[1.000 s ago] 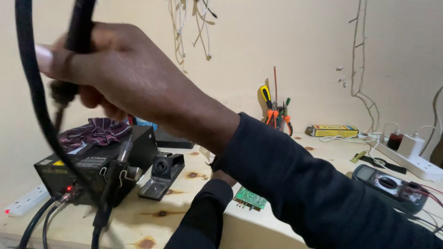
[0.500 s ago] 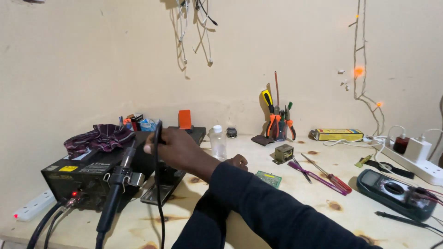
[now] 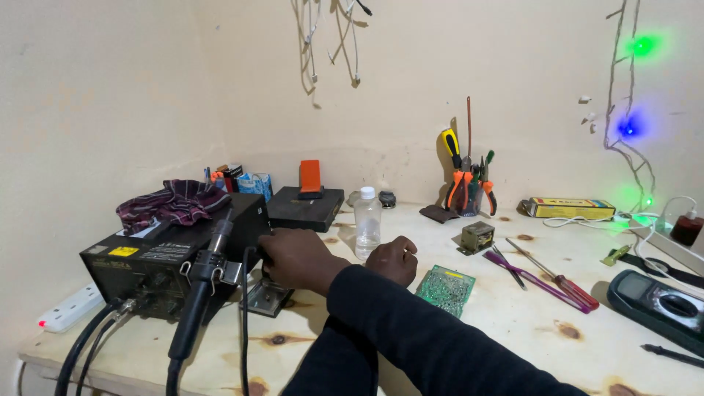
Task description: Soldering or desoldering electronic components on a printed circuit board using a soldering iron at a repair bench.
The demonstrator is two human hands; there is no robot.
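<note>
Plywood bench (image 3: 513, 345) fills the lower frame under a bare cream wall (image 3: 132, 88). At left centre sits a black rework station (image 3: 147, 268) with a checked cloth (image 3: 172, 203) heaped on top, and a hot-air handle (image 3: 199, 293) hangs in a clip on its side, its thick cable dropping to the lower left corner. The right hand (image 3: 297, 258), reaching across from the dark sleeve at bottom centre, is curled against the station's right side beside a thin black cable (image 3: 244, 323), just above a small metal stand (image 3: 265, 297); whether its fingers actually pinch the cable cannot be told. The left hand (image 3: 392, 260) rests as a loose fist on the bench at centre, holding nothing visible. Just right of it lies a green circuit board (image 3: 445, 289). Behind the hands stand a clear plastic bottle (image 3: 367, 222) and a flat black box (image 3: 306, 207) with an orange block on it. Right of centre lie two screwdrivers (image 3: 546, 279), and a small transformer (image 3: 477, 237) sits behind them. A multimeter (image 3: 660, 304) lies at the right edge. Pliers and screwdrivers stand in a holder (image 3: 469, 187) by the wall. A white power strip (image 3: 70, 306) lies at far left. Coloured lights glow at upper right.
</note>
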